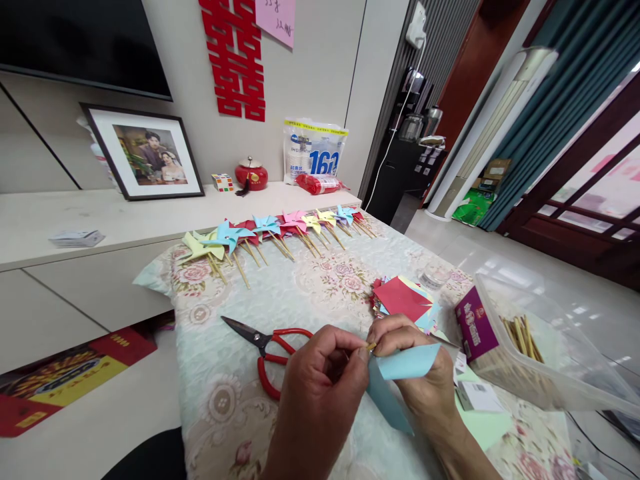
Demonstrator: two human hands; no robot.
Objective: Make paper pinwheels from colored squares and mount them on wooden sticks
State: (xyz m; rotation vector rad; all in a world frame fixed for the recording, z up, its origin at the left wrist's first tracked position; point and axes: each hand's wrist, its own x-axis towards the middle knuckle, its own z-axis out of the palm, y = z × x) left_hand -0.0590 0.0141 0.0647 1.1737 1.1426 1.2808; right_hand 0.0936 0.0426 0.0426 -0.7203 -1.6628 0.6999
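My right hand (425,393) is closed on a light blue paper pinwheel (407,363), whose curled blades stick out past the fingers. Close against it, my left hand (320,387) is closed in a pinch at the pinwheel's centre. A small yellowish tip (371,347), perhaps a stick's end, shows between the two hands; the rest of it is hidden. Red-handled scissors (267,340) lie partly open beside my left hand. Beyond my right hand rests a stack of coloured paper squares (404,298), red on top.
Finished pinwheels (265,227) on sticks lie in a row along the far table edge. A clear plastic box (500,360) holding wooden sticks (523,337) stands at the right. Near it are a tape roll (434,276) and a small white box (479,397). A flowered cloth (320,293) covers the table.
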